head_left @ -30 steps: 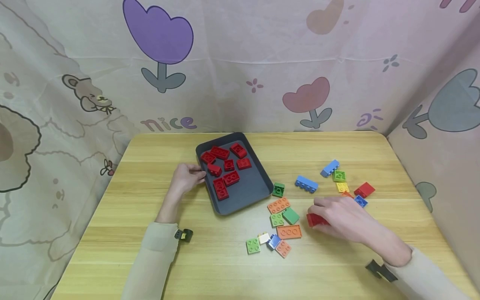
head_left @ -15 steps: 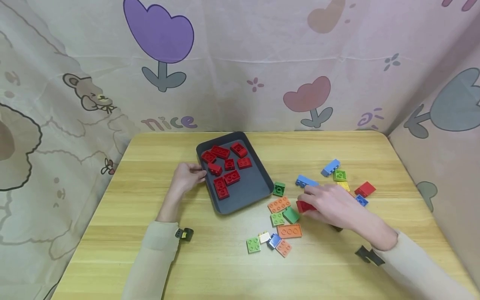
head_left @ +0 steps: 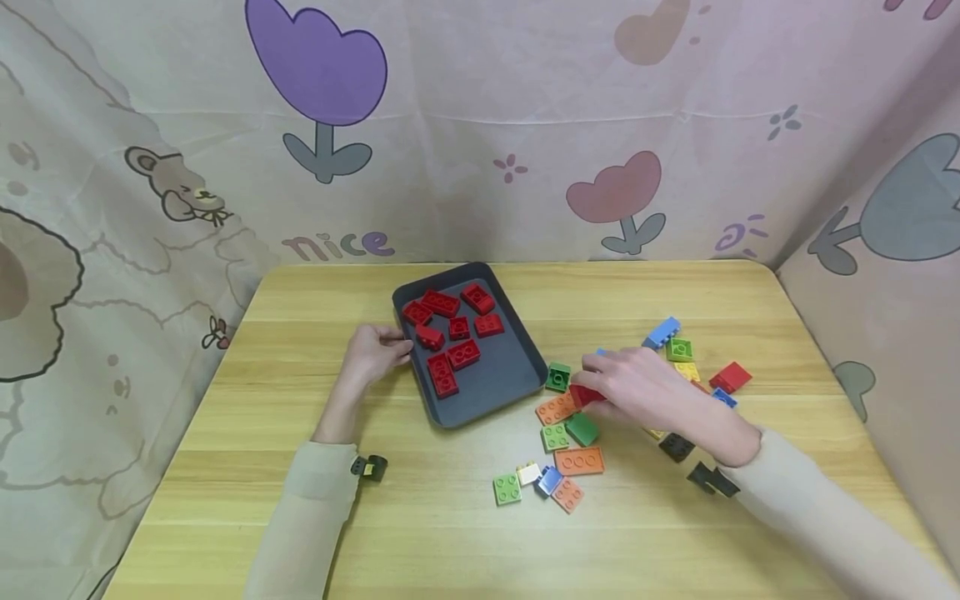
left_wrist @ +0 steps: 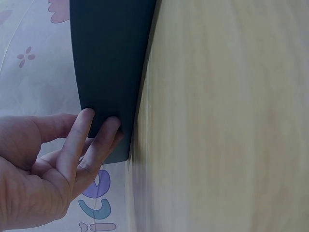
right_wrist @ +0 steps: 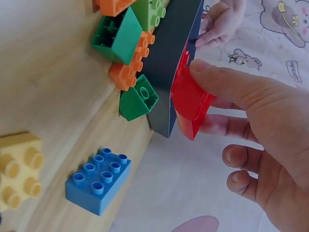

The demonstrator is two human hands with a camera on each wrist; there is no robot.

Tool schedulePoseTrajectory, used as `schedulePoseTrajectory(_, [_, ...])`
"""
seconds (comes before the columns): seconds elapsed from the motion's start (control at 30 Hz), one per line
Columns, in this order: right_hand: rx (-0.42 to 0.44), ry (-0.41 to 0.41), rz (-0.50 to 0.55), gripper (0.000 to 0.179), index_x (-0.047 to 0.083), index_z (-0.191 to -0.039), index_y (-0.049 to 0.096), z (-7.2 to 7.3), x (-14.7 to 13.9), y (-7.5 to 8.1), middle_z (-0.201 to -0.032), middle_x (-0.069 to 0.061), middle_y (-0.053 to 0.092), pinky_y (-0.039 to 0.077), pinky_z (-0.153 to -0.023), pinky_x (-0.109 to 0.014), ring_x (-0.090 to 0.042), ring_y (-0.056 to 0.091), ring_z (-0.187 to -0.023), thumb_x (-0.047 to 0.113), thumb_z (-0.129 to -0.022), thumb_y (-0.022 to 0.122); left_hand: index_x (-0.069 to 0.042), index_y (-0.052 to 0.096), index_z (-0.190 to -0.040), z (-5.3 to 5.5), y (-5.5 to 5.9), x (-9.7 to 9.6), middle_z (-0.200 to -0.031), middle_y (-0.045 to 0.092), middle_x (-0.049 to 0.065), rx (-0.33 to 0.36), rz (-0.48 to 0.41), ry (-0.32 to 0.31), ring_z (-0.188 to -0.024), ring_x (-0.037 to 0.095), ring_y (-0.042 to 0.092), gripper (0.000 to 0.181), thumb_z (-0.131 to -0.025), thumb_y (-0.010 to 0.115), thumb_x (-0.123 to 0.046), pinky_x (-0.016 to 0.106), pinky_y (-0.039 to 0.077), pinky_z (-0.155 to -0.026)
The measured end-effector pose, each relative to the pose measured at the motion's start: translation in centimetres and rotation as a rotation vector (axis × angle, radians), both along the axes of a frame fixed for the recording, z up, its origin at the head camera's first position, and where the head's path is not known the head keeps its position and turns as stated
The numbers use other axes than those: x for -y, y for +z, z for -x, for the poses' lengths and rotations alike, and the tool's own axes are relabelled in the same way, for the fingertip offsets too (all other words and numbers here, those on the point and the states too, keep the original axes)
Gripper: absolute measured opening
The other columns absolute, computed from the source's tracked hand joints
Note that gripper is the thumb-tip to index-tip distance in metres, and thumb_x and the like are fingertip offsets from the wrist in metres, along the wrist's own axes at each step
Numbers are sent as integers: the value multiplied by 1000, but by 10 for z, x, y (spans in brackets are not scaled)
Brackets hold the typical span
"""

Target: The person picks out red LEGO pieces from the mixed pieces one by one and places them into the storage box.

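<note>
A dark grey tray [head_left: 495,400] holds several red bricks [head_left: 463,354]. At its left side, my left hand [head_left: 372,354] grips the rim, with fingertips against the outer wall in the left wrist view. My right hand [head_left: 637,383] pinches a red toy brick [right_wrist: 189,99] between thumb and fingers; one face of the brick looks curved in the right wrist view. In the head view the held brick overlaps an orange brick [head_left: 555,409], to the right of the tray. Beside it lie a dark green brick [head_left: 558,377] and a green brick [head_left: 582,429].
Loose bricks lie right of the tray: a lime one [head_left: 506,489], an orange plate [head_left: 579,461] and a small blue one [head_left: 548,481]. Farther right are a red brick [head_left: 730,377], a long blue brick [head_left: 662,332] and a black one [head_left: 677,447]. A printed cloth [head_left: 465,192] hangs behind the table.
My right hand has moved left and away from me with the red brick, uncovering a black brick. My left hand has stayed at the tray's rim.
</note>
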State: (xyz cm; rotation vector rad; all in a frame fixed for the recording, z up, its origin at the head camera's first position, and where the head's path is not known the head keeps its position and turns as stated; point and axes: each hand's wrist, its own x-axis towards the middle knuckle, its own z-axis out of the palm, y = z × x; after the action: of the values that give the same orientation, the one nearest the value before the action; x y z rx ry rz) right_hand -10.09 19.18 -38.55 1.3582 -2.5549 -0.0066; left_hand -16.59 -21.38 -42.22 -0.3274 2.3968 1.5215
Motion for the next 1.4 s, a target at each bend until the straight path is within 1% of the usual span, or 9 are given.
schedulePoseTrajectory(0.1, [-1,4,-10,34,19,-101,77,5,5,1,-82,6,64,36,-50,-12,-8,50,-60,39,-79,94,14,61,-137,0,0,0,-133,66,34,2,2,2,-86,8,72,39,-103,66,-5,20,67,-84])
schedulePoseTrajectory(0.23, [13,7,-24,34,19,-104,77,11,12,4,-84,5,66,39,-52,-13,-10,53,-63,38,-80,94,13,60,-138,0,1,0,-133,66,33,6,0,6,-89,10,73,40,-103,66,-5,21,67,-85])
schedulePoseTrajectory(0.4, [26,26,-42,33,20,-106,77,18,22,8,-85,5,65,36,-51,-14,-10,55,-64,37,-82,92,14,61,-137,0,0,0,-133,66,34,1,1,4,-87,9,73,39,-103,66,-5,21,67,-85])
schedulePoseTrajectory(0.67, [17,57,-51,30,20,-104,78,30,40,12,-84,5,64,38,-49,-15,-10,55,-63,38,-84,91,14,61,-136,0,-1,-1,-132,67,34,-6,0,4,-88,10,73,39,-103,66,-5,21,67,-84])
schedulePoseTrajectory(0.87, [26,62,-73,28,20,-102,77,36,55,15,-84,7,66,41,-52,-16,-10,58,-67,38,-85,89,16,60,-136,0,-2,1,-132,67,35,-7,-12,5,-88,10,74,39,-103,66,-3,22,68,-85])
schedulePoseTrajectory(1.03, [33,82,-87,26,20,-100,76,42,69,13,-83,6,66,42,-52,-16,-10,59,-68,40,-88,87,15,60,-137,1,-2,1,-133,66,35,-2,-12,4,-91,11,75,40,-103,66,-3,21,67,-85])
schedulePoseTrajectory(1.17, [53,84,-113,26,21,-101,77,47,78,10,-84,7,66,43,-53,-16,-9,60,-69,41,-89,86,15,59,-138,1,-2,0,-133,66,35,1,-15,4,-92,12,75,40,-103,66,-3,21,67,-85])
schedulePoseTrajectory(1.3, [66,89,-140,26,21,-101,77,52,85,8,-85,7,65,42,-52,-17,-10,58,-67,41,-89,86,15,59,-138,1,-1,0,-133,66,35,-1,-15,3,-90,11,74,40,-103,65,-3,22,67,-86])
schedulePoseTrajectory(1.4, [72,93,-153,25,21,-100,77,54,91,6,-85,6,65,43,-52,-17,-10,58,-66,41,-89,86,15,59,-138,0,-1,0,-133,66,35,-2,-12,1,-88,10,74,40,-103,65,-3,21,67,-85])
